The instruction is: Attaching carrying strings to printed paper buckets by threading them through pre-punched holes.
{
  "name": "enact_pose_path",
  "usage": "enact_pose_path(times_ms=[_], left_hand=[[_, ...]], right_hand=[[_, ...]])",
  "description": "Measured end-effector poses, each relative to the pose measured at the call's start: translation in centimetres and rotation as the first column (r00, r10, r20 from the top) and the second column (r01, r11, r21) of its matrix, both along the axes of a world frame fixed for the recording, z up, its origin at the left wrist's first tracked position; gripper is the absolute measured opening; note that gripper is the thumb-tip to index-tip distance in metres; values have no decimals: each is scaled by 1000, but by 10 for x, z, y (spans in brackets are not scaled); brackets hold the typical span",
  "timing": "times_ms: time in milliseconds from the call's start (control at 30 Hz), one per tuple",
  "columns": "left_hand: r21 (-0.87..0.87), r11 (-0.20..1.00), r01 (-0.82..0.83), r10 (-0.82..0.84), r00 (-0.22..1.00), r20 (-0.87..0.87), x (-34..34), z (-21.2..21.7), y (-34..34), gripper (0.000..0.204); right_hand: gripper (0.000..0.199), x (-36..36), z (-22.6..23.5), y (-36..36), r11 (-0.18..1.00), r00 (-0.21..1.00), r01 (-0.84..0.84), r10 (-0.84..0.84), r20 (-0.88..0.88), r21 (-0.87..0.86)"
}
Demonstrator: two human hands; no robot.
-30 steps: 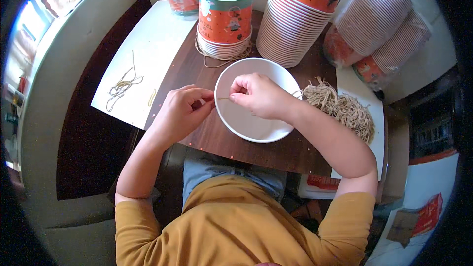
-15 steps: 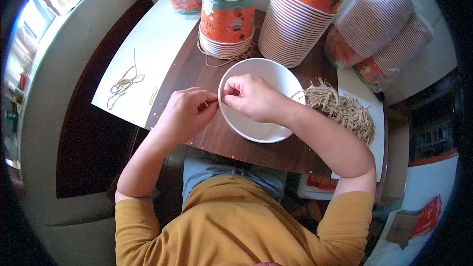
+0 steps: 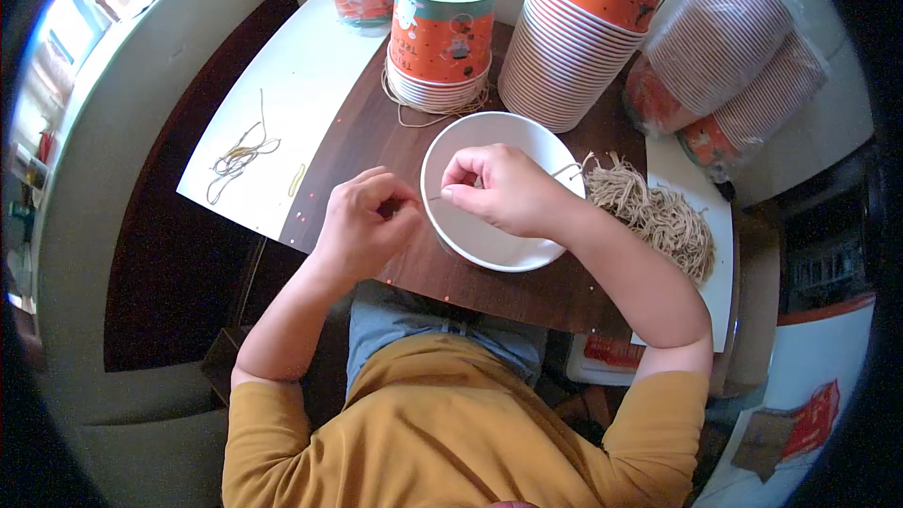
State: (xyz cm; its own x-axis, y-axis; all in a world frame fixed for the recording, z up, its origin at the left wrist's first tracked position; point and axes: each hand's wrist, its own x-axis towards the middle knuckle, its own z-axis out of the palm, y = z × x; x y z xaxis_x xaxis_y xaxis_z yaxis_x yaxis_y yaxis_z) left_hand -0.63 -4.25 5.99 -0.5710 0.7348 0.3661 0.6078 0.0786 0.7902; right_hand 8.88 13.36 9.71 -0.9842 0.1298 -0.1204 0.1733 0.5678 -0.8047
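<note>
A paper bucket (image 3: 508, 249) stands mouth up on the table, its white inside showing. Over its opening, my right hand (image 3: 500, 190) has thumb and forefinger pinched on a thin cord (image 3: 435, 198), which runs left to the bucket's rim. Just outside the left rim is my left hand (image 3: 372, 226), its fingers curled closed; whatever lies inside them is hidden. From the bucket's right rim another piece of cord (image 3: 567, 169) reaches toward a heap of beige cords (image 3: 658, 221) on the right.
Behind the bucket stand an upside-down orange stack of buckets (image 3: 442, 38) with cord around its base and a taller stack (image 3: 569, 47). Plastic-wrapped stacks (image 3: 724, 47) sit at right. Loose cord (image 3: 243, 158) lies on the white board (image 3: 282, 85) at left.
My right hand has drawn slightly right, away from the rim, and a short length of cord now shows. My left hand has come slightly down, off the rim.
</note>
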Motion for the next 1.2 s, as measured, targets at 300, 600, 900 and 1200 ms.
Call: enact_pose_path(times_ms=[300,600,900,1200], left_hand=[[31,999,-28,17,948,318,-6,-17,-14,6],[131,974,186,-225,869,441,-5,-14,-48,4],[288,922,259,-348,880,323,26,-10,-40,1],[464,847,259,-494,705,509,41,-7,-17,36]], right_hand=[[25,7,9,-3,993,997,-1,10,71,-118],[49,44,22,-31,773,975,-115,208,-78,623],[47,59,13,-48,649,863,100,320,-391,754],[7,62,7,-50,982,797,149,-53,-602,112]])
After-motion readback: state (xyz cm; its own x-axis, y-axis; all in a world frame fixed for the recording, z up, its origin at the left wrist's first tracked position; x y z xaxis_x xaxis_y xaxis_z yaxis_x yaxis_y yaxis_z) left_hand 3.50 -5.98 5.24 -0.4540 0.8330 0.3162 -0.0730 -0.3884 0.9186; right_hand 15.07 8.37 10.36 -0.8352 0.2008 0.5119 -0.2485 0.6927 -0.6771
